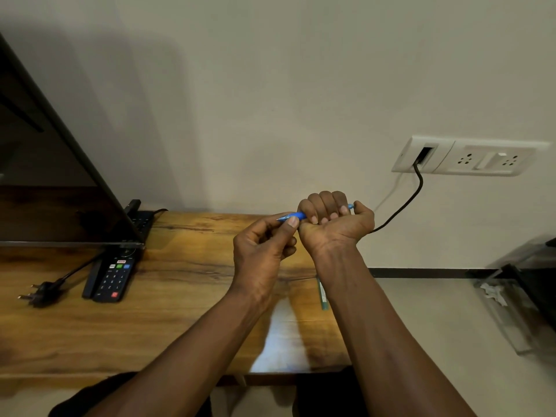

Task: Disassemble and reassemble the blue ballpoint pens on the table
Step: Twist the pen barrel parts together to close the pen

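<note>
View from a head-worn camera, looking down at two bare forearms reaching out over a brown wooden table (150, 326) that stands against a pale wall.

Both hands hold one slim blue plastic ballpoint pen (296, 217) in the air above the far edge of the table, not resting on it. The pen's long axis runs nearly level from left to right, its right end a little higher. The right hand (334, 224) is turned palm toward the camera, its fingers curled tight round the middle and rear of the barrel like a fist; only a short bit of blue pokes out past the thumb on the right. The left hand (261, 254) sits just beside it and lower, pinching the pointed front section between thumb and forefinger. The two hands almost touch, with a small stretch of blue barrel showing between them.

The coming move likely turns on that axis: the left hand, nearer the tip, seems placed to twist or pull the front section along the line of the pen while the right hand holds the barrel steady. Whether the joint is loose or tight cannot be told.

A thin green stick-like object (323, 293), partly hidden behind the right forearm, lies on the table nearer the person. A black remote control (115, 275) lies well apart on the left.
</note>
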### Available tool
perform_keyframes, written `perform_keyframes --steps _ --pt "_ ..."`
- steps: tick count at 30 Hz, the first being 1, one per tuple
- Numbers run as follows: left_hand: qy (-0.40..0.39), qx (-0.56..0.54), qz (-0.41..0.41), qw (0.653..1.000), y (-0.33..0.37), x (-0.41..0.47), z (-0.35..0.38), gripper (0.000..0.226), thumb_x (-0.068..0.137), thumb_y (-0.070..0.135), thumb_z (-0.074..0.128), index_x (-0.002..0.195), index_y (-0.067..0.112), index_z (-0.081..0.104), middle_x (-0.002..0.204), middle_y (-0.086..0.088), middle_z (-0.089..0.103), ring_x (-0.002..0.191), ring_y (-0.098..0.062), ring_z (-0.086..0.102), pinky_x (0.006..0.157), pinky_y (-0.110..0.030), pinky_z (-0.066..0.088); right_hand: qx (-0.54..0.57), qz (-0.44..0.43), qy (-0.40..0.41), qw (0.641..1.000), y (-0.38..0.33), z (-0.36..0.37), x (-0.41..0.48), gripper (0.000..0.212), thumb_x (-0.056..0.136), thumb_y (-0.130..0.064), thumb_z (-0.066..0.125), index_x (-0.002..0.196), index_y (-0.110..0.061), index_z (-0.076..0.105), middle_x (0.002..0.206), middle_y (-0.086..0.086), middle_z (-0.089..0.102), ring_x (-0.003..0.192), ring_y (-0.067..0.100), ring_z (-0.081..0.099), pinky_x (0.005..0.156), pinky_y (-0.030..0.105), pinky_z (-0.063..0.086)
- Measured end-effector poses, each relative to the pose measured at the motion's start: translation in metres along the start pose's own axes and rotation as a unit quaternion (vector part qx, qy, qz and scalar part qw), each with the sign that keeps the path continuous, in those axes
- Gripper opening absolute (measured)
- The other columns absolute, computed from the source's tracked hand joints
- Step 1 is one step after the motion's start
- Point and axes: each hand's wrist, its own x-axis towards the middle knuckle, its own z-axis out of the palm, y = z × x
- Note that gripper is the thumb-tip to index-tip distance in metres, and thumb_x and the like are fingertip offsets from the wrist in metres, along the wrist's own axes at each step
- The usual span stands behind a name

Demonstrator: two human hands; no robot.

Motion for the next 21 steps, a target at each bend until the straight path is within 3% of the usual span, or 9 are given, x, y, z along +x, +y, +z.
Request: perform_keyframes --steps 21 --pt "-0.024 0.082 0.023 0.996 0.002 -0.008 -0.003 0.013 0.093 0.016 0.077 0.103 0.020 0.082 0.079 0.001 0.072 0.075 -0.013 0.064 0.074 -0.032 0.059 -0.055 0.022 -0.066 0.996 -0.011 -0.004 0.001 0.043 0.090 -0.042 0.033 0.055 -0.018 0.031 0.047 -0.004 0.020 0.041 0.012 0.014 0.045 0.021 0.015"
